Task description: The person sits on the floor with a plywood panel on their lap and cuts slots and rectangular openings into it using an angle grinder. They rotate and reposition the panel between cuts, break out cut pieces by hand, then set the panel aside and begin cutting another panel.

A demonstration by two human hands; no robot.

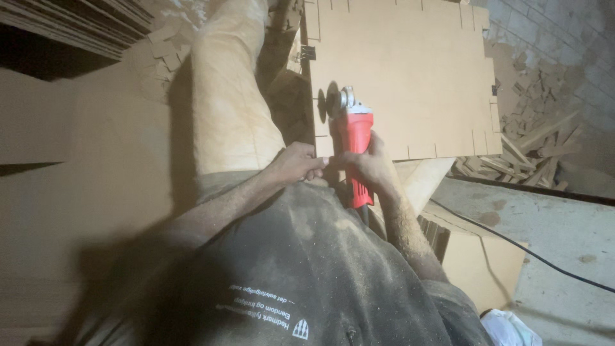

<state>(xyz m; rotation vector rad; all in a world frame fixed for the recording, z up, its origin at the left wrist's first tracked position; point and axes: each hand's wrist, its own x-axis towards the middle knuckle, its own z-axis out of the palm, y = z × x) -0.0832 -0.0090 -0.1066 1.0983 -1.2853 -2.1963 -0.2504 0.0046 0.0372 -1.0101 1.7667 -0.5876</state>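
The right hand (370, 165) is clenched around the red body of an angle grinder (353, 138), fingers wrapped over its lower half. The left hand (296, 163) sits just beside it at the near edge of the board (410, 77), its fingers curled against that edge and close to the grinder's handle; whether they press the tool or only the board is hard to tell. From both hands the grinder's long axis runs straight away from the body, its metal head and disc (333, 100) lying at the far end, at the board's left edge. The board lies flat, notched along its sides. A black cable (512, 243) trails off to the right, past a heap of wood scraps (532, 150).
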